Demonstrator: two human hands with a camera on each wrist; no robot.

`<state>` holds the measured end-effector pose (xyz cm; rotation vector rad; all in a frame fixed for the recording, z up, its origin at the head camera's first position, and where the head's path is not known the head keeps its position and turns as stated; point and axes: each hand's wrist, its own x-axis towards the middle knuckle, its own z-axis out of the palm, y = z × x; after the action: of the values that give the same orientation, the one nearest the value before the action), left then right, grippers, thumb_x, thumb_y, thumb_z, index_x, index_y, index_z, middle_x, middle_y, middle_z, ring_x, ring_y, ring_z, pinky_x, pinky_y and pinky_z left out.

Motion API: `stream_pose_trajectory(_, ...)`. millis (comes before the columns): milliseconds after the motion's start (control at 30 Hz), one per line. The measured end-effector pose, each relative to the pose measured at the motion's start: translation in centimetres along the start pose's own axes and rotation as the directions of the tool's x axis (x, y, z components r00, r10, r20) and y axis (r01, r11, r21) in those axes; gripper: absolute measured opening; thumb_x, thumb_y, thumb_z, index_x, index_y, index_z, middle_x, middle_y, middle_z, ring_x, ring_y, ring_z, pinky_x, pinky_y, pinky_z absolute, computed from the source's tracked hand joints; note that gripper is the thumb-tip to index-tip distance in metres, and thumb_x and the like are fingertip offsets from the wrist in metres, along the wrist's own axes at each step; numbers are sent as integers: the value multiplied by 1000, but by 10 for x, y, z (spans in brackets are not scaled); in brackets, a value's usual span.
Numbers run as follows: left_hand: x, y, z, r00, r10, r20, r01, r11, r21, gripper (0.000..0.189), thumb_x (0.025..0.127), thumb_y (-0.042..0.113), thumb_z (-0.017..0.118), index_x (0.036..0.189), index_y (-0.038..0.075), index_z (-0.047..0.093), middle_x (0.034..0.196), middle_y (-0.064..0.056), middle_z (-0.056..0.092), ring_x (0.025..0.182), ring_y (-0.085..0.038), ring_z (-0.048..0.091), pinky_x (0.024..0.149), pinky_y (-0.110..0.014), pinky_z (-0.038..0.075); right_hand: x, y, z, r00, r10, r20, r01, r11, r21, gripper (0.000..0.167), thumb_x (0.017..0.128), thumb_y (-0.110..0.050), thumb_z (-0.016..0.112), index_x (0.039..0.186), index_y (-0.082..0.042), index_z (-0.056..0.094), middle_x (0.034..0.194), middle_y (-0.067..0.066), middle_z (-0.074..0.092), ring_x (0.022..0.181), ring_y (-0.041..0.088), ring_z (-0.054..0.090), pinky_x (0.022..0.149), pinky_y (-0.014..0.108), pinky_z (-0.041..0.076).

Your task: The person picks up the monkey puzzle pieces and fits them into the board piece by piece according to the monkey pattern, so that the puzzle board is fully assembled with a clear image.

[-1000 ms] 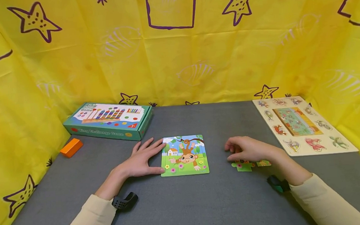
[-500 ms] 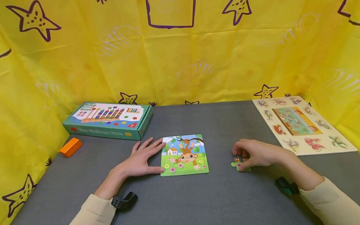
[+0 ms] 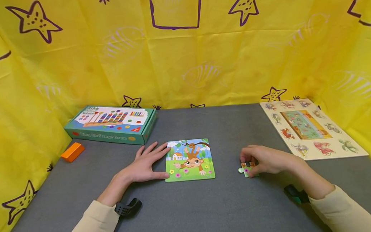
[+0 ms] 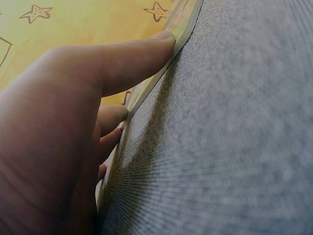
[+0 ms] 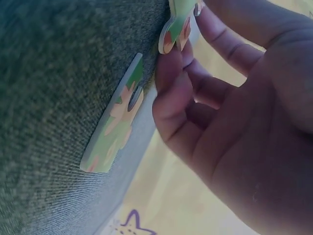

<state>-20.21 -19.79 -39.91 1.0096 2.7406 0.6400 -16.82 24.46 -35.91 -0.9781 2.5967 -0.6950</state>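
Observation:
A square monkey jigsaw puzzle lies flat in the middle of the grey table. My left hand rests against its left side, fingers spread and fairly straight, with thumb and fingertips on the rim, as the left wrist view also shows. To the right of the puzzle, my right hand pinches a green and pink jigsaw piece between thumb and fingers. That held piece looks tilted; its far part is hidden by the hand. In the right wrist view a second jigsaw piece lies on the table below the fingers.
At the back left lies a green game box, with an orange block in front of it. A pale board with sea animals lies at the right, bearing a smaller picture puzzle. Yellow cloth surrounds the table.
My right hand has shifted slightly right and toward me and taken hold of the jigsaw piece, which now tilts and catches light. My left hand stays on the puzzle's edge.

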Motion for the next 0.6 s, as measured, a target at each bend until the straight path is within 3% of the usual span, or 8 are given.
stream_pose_trajectory(133,-1,-1,0,1000,-1,-3,1,1000,1,92,87,59,70,159,15,35,166,-5,24,152,-38,8,111,-68,-4,1,-2,-2,1000,-23,2,23,1000,3,27,85,-19,84,98,-18,61,82,-6,53,75,9,51,66,28,43)
stream_pose_trajectory(333,-2,-2,0,1000,1,-9,-1,1000,7,92,87,59,70,159,15,35,166,-5,24,152,-38,9,111,-68,-3,9,-9,-6,998,-51,34,47,994,100,11,96,-13,72,99,-19,64,72,-9,52,64,6,50,60,26,45)
stream_pose_trajectory(600,-3,-4,1,1000,3,-20,-3,1000,10,91,87,58,71,159,16,35,166,-4,24,152,-38,9,111,-68,-3,50,-28,2,994,-108,18,105,986,127,10,99,-9,67,103,-17,65,76,-8,56,65,8,52,63,27,47)
